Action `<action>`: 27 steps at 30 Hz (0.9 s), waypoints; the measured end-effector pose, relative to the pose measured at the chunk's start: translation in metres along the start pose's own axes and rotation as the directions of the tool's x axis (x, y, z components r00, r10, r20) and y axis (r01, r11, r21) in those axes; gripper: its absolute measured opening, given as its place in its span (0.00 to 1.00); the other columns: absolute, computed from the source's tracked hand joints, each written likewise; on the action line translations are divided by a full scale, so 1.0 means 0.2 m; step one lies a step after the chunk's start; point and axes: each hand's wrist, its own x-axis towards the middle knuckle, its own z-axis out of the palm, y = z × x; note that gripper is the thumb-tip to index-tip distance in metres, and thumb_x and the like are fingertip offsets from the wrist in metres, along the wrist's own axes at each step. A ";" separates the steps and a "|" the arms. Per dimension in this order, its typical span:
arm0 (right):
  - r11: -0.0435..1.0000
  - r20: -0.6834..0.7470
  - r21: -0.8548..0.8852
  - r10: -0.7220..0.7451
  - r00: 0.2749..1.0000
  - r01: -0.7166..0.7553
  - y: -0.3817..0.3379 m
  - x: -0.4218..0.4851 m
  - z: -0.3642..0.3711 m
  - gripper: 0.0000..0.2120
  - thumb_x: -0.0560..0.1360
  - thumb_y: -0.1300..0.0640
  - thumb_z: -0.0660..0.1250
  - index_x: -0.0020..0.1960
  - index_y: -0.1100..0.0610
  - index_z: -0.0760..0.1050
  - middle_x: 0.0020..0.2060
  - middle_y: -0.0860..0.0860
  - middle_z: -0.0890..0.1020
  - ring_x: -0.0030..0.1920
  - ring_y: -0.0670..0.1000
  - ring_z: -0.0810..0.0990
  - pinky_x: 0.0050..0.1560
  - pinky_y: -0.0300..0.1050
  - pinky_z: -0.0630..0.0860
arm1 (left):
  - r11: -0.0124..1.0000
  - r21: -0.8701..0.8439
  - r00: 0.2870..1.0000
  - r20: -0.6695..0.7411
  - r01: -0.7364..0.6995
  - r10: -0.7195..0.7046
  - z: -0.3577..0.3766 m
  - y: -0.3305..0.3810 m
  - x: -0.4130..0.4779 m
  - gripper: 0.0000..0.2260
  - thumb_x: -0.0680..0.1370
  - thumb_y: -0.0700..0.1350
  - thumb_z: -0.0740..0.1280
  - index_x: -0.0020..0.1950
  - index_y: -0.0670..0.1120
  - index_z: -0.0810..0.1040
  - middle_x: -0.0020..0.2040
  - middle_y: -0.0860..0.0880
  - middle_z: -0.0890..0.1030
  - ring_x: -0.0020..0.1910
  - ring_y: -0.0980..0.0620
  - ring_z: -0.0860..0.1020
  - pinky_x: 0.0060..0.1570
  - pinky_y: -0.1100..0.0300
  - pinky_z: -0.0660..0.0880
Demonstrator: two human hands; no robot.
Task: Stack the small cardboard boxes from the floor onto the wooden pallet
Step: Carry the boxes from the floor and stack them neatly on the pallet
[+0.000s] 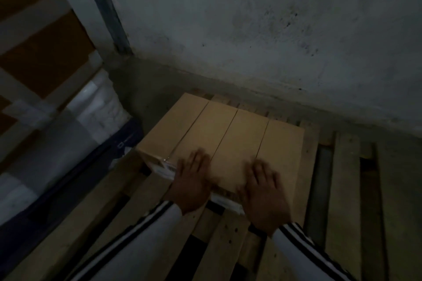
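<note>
Boxes: 4 cardboard boxes (228, 130), 1 row, on pallet (342, 201)
Left hand (194, 180): flat on box tops, fingers straight, holding nothing
Right hand (262, 191): same posture, holding nothing

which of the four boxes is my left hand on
The second box from the left: the left hand rests on its near end, the right hand further right.
</note>
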 end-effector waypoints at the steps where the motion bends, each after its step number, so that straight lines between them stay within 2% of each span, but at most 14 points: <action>1: 0.999 0.016 -0.034 -0.013 1.000 0.014 -0.03 -0.01 0.02 0.38 0.79 0.35 0.31 0.82 0.55 0.46 0.81 0.57 0.48 0.81 0.58 0.46 0.79 0.59 0.42 | 0.998 0.056 1.000 0.002 -0.016 0.016 0.02 0.01 -0.04 0.39 0.75 0.65 0.36 0.83 0.48 0.44 0.81 0.49 0.38 0.82 0.47 0.41 0.78 0.40 0.43; 2: 0.998 0.040 -0.057 0.001 0.999 0.001 -0.04 -0.01 0.02 0.42 0.77 0.33 0.27 0.83 0.55 0.48 0.82 0.57 0.50 0.81 0.58 0.47 0.79 0.59 0.42 | 0.996 0.090 1.000 0.001 -0.017 0.017 0.01 0.01 -0.07 0.39 0.75 0.64 0.36 0.83 0.47 0.44 0.81 0.50 0.37 0.82 0.46 0.41 0.78 0.41 0.43; 4: 0.996 0.103 -0.087 0.043 0.994 -0.034 -0.04 -0.01 -0.02 0.47 0.72 0.32 0.21 0.83 0.54 0.43 0.82 0.55 0.45 0.81 0.57 0.43 0.79 0.57 0.39 | 0.994 0.112 1.000 0.003 -0.018 0.018 -0.04 0.01 -0.09 0.35 0.79 0.63 0.40 0.83 0.47 0.44 0.81 0.49 0.36 0.82 0.46 0.41 0.78 0.43 0.42; 6: 0.990 0.155 -0.124 0.080 0.985 -0.061 -0.09 -0.05 -0.14 0.41 0.76 0.32 0.27 0.82 0.54 0.39 0.82 0.54 0.41 0.81 0.56 0.40 0.79 0.56 0.38 | 0.995 0.088 0.998 0.050 -0.052 0.048 -0.15 0.06 -0.16 0.31 0.85 0.59 0.49 0.83 0.47 0.45 0.83 0.47 0.40 0.82 0.47 0.41 0.78 0.46 0.42; 8: 0.985 0.174 -0.151 0.109 0.979 -0.082 -0.20 -0.11 -0.31 0.35 0.81 0.36 0.36 0.82 0.54 0.37 0.81 0.54 0.36 0.81 0.56 0.38 0.79 0.55 0.38 | 0.998 0.027 0.997 0.039 -0.060 0.059 -0.31 0.10 -0.28 0.31 0.85 0.58 0.51 0.83 0.46 0.45 0.83 0.47 0.42 0.82 0.48 0.42 0.78 0.48 0.40; 10: 0.985 0.177 -0.162 0.090 0.980 -0.061 -0.34 -0.19 -0.50 0.34 0.83 0.38 0.40 0.82 0.54 0.36 0.80 0.53 0.34 0.81 0.55 0.37 0.79 0.55 0.37 | 0.999 0.022 0.999 0.008 -0.048 0.048 -0.47 0.14 -0.42 0.30 0.86 0.57 0.52 0.83 0.46 0.46 0.83 0.47 0.42 0.82 0.49 0.43 0.78 0.50 0.39; 17: 0.986 0.237 -0.111 0.146 0.960 -0.123 -0.95 -0.68 -1.30 0.33 0.83 0.40 0.43 0.82 0.55 0.39 0.81 0.54 0.37 0.81 0.56 0.38 0.80 0.55 0.40 | 0.998 -0.055 0.999 0.051 -0.015 0.018 -1.23 0.21 -1.18 0.32 0.85 0.55 0.56 0.83 0.45 0.44 0.83 0.45 0.41 0.82 0.47 0.42 0.76 0.52 0.34; 21: 0.985 0.250 -0.076 0.166 0.954 -0.152 -1.31 -1.08 -1.76 0.33 0.84 0.41 0.45 0.83 0.55 0.43 0.81 0.54 0.39 0.81 0.56 0.40 0.80 0.55 0.41 | 0.999 -0.037 0.995 0.104 0.016 -0.012 -1.71 0.29 -1.66 0.33 0.85 0.55 0.55 0.83 0.44 0.43 0.83 0.45 0.40 0.82 0.47 0.40 0.77 0.52 0.36; 27: 0.988 0.312 -0.096 0.144 0.939 -0.120 -1.73 -1.69 -2.18 0.34 0.83 0.39 0.45 0.83 0.56 0.44 0.81 0.54 0.40 0.81 0.56 0.41 0.78 0.53 0.38 | 0.999 -0.043 0.994 0.111 -0.005 0.010 -2.17 0.37 -2.28 0.33 0.84 0.57 0.54 0.83 0.43 0.43 0.83 0.44 0.41 0.82 0.46 0.42 0.78 0.50 0.40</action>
